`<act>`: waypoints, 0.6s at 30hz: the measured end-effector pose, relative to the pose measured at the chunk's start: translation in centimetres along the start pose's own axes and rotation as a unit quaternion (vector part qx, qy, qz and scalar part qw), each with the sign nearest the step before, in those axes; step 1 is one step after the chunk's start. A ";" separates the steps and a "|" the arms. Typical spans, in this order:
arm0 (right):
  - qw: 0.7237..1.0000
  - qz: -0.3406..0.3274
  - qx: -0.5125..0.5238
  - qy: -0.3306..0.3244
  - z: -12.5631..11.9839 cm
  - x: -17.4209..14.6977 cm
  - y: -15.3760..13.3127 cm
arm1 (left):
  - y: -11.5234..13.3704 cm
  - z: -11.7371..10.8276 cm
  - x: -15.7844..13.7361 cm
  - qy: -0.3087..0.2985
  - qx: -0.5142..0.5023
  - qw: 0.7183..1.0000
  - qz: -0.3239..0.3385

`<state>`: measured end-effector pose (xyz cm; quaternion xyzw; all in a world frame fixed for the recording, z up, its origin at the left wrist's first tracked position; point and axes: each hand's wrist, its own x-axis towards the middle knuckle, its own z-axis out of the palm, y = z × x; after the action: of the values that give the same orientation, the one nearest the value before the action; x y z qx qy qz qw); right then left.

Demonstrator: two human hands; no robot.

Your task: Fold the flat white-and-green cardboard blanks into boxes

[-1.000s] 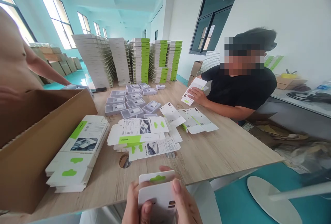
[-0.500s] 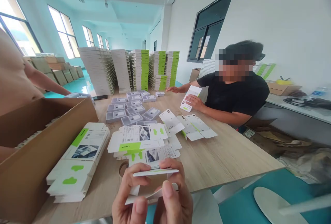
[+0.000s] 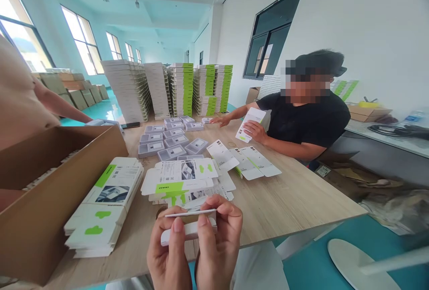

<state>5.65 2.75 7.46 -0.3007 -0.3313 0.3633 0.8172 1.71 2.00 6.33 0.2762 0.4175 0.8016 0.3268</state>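
Both my hands grip one small white cardboard box [image 3: 189, 229] close to the front edge of the table. My left hand [image 3: 167, 250] wraps its left side, thumb pressing on the near flap. Around the right side my right hand [image 3: 219, 241] is closed, with its thumb on the same flap and fingers behind the raised top panel. Part of the box's inside shows as a narrow brown strip. Just beyond lie overlapping flat printed cartons [image 3: 187, 176] in white and green. A banded stack of flat cartons [image 3: 103, 205] sits to the left.
An open brown carton [image 3: 77, 178] stands at the left, beside a person's bare torso. Several shallow plastic trays [image 3: 172, 153] lie mid-table, before tall box stacks [image 3: 182, 89]. Across the table, a co-worker in black holds a flat white carton [image 3: 250, 124].
My thumbs have moved up onto the near flap, and the box's opening has narrowed. The co-worker's held carton has shifted slightly right and up.
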 end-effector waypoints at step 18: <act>0.997 0.066 -0.034 0.011 0.8 -1.2 -1.7 | -0.4 0.4 -0.1 0.030 -0.070 0.997 0.023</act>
<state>5.09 1.05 8.82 -0.3534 -0.3139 0.4017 0.7843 2.17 2.34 6.17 0.2379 0.3639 0.8442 0.3136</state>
